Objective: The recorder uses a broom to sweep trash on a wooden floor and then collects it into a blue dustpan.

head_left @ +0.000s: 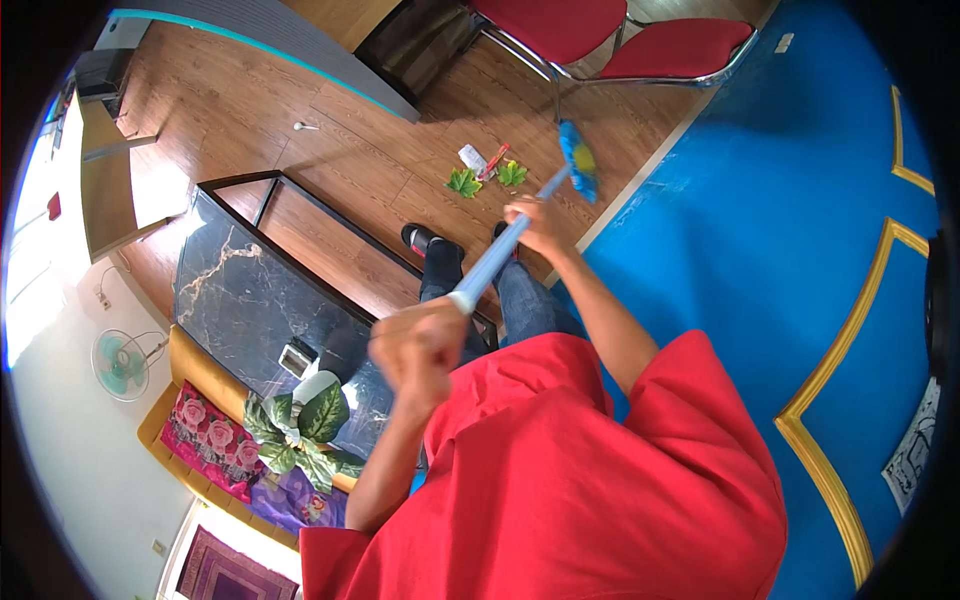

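Observation:
A broom with a light blue handle (490,262) slants across the middle of the view. My left hand (420,345), a little blurred, is wrapped round its upper end. Farther down the handle, my right hand (537,224) grips it too. The blue and yellow broom head (578,161) rests by the wooden floor's right edge, near the chair legs. Left of it lies a small group of litter: two green leaves (463,183), a crumpled white piece (472,158) and a red strip (494,161).
A dark marble-topped table (265,290) with a black frame stands to my left, bearing a potted plant (305,425). Red chairs (680,48) are at the far side. A blue wall (720,240) with gold moulding runs along my right. A small white item (305,126) lies on the floor.

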Available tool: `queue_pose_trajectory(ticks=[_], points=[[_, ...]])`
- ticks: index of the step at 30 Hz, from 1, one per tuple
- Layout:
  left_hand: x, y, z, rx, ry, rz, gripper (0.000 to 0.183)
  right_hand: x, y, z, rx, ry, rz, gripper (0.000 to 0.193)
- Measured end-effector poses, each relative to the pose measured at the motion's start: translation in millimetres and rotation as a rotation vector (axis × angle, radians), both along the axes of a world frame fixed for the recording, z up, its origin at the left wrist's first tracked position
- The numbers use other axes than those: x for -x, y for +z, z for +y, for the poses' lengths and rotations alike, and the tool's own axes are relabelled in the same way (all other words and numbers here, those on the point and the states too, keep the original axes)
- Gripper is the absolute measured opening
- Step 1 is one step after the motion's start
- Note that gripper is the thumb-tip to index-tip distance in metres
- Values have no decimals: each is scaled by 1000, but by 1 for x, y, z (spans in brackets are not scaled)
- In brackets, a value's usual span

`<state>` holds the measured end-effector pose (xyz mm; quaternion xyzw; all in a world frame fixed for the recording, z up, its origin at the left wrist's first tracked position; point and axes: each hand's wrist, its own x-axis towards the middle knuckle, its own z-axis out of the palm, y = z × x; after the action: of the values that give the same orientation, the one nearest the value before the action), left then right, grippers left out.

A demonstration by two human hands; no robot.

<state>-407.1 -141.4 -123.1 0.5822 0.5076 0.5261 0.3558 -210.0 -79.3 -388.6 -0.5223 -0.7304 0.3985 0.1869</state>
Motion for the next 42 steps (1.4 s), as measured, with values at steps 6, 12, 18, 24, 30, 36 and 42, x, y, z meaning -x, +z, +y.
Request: queue_pose_trajectory(ticks=[6, 12, 18, 24, 30, 36, 42], points=[[64, 91, -27, 43, -124, -412, 48, 76, 53, -23, -69, 107, 262, 12], [61, 52, -2, 73, -29, -437, 39, 33, 53, -11, -40, 15, 86, 15], [83, -11, 33, 89, -33, -305, 41, 76, -1, 15, 52, 28, 61, 13], [144, 76, 24, 35, -82, -425, 49, 158, 42, 28, -105, 124, 238, 8], [101, 133, 52, -254, -557, -605, 36, 112, 126, 16, -165, -78, 186, 23], [7, 151, 57, -285, -709, -669, 33, 23, 145, -26, -30, -749, -187, 36], [-106, 111, 71, -321, -919, -605, 23, -86, 125, -21, 230, -1398, 843, 43]])
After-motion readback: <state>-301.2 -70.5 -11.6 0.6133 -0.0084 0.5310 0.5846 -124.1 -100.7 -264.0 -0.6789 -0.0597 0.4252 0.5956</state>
